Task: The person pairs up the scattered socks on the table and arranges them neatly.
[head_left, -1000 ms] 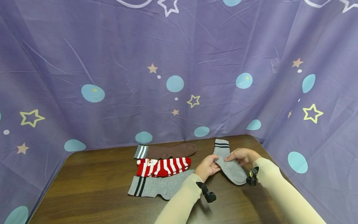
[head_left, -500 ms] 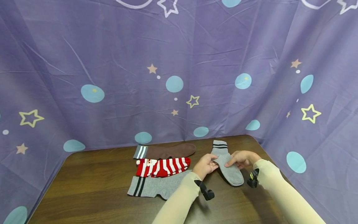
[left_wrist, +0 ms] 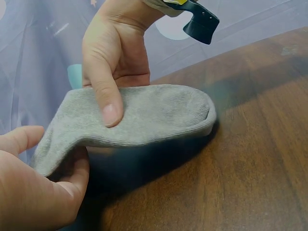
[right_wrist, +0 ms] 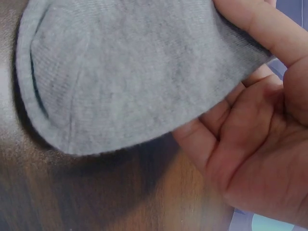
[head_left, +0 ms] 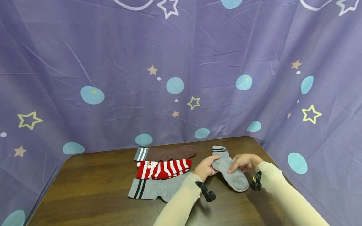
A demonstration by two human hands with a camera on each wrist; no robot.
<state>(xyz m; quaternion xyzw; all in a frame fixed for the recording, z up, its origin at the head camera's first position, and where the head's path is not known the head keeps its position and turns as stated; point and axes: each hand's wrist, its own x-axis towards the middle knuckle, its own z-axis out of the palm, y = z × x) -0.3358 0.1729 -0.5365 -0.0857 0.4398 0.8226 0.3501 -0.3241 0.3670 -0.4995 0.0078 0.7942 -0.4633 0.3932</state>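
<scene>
Both hands hold a grey sock [head_left: 236,179] with dark stripes at its cuff, on the right of the table. The left hand [head_left: 207,168] pinches it near the heel, thumb on one face and fingers behind. Farther toward the toe, the right hand [head_left: 244,163] grips its edge, the thumb pressed on the upper face and the fingers underneath. In the left wrist view the sock [left_wrist: 154,113] is bent at the heel, its toe end over a shadow on the wood. The right wrist view shows the toe [right_wrist: 57,86] close up, with a seam line.
Left of the hands, a brown sock [head_left: 172,153], a red-and-white striped sock [head_left: 167,169] and another grey sock [head_left: 158,188] lie in a stack of rows on the wooden table [head_left: 90,188]. The left forearm partly covers that grey sock. A purple patterned curtain [head_left: 118,78] surrounds the table's far side.
The held sock has come slightly nearer the person, its cuff shifting left and down in the head view. Both hands keep their grip. The three other socks stay in place.
</scene>
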